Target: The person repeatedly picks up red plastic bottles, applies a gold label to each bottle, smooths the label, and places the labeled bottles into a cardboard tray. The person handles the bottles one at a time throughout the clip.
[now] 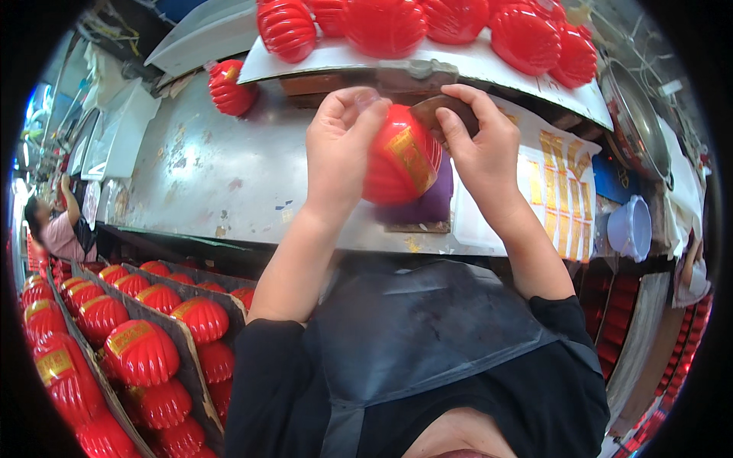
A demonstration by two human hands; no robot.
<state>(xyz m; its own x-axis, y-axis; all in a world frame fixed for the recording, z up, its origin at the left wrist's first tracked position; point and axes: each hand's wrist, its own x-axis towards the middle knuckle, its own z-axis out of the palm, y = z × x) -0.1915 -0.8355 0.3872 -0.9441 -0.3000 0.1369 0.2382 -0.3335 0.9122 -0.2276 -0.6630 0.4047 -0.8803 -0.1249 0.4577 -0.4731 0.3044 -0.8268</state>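
Note:
A glossy red ribbed rounded piece (382,183) with a gold label (412,159) rests over a purple cloth or pad (431,204) on the bench. At its upper left, my left hand (343,145) has thumb and fingers pinched together. Whatever that pinch holds, if anything, is too small to make out. My right hand (485,145) grips a flat dark brown scraper-like piece (450,111), its tip against or just above the red piece's upper right. Gold label strips (561,183) lie in rows on a white sheet (477,210) to the right.
Several red ribbed pieces (385,27) stand on a white board (336,65) across the far side. Another red piece (231,88) sits on the metal bench (191,168). Crates of red pieces (143,351) fill the lower left. A lilac bucket (630,229) is at right; a person (65,229) is far left.

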